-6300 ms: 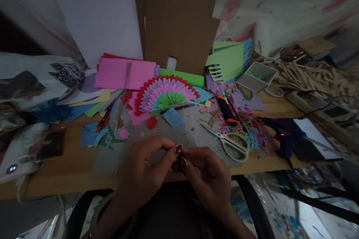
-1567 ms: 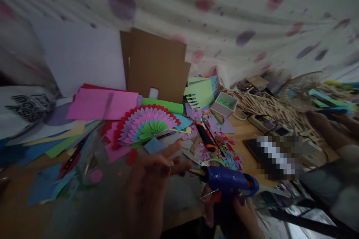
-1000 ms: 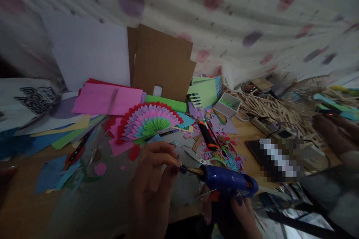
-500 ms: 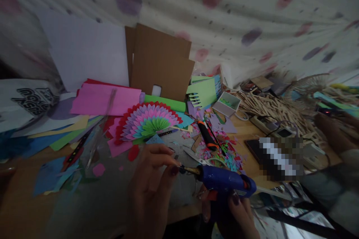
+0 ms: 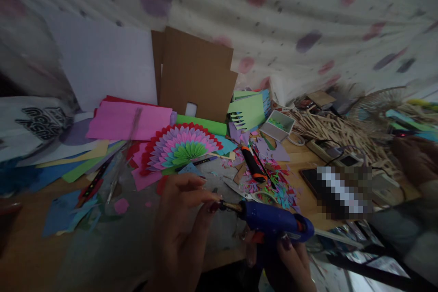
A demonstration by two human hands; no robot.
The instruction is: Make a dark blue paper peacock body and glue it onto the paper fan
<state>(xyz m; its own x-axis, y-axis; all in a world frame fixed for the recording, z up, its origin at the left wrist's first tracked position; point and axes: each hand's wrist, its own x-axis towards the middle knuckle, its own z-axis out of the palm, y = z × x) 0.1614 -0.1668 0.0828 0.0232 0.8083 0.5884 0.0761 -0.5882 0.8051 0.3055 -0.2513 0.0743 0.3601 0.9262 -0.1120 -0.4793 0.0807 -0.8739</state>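
My right hand (image 5: 290, 255) is wrapped round the grip of a blue hot glue gun (image 5: 275, 220), which points left. A white glue stick (image 5: 337, 237) sticks out of its back end. At the brass nozzle (image 5: 233, 207), the thumb and fingertips of my left hand (image 5: 186, 219) are pinched together. A small dark piece (image 5: 221, 205) shows between those fingertips and the nozzle; its kind is too small to tell. Just behind the gun lie open scissors (image 5: 244, 191). Beyond my left hand a layered paper fan (image 5: 181, 148) in red, purple, pink, blue and green lies on the table.
Paper scraps (image 5: 280, 185) and an orange-black cutter (image 5: 253, 164) lie behind the gun. A small white box (image 5: 278, 125), cardboard (image 5: 198, 75) and pink paper (image 5: 132, 121) stand farther back. A phone (image 5: 313, 187) lies to the right, near another person's hand (image 5: 415, 157).
Both my hands and the glue gun stay almost in place, with only a slight shift. The other person's hand at the right has moved a little to the right.
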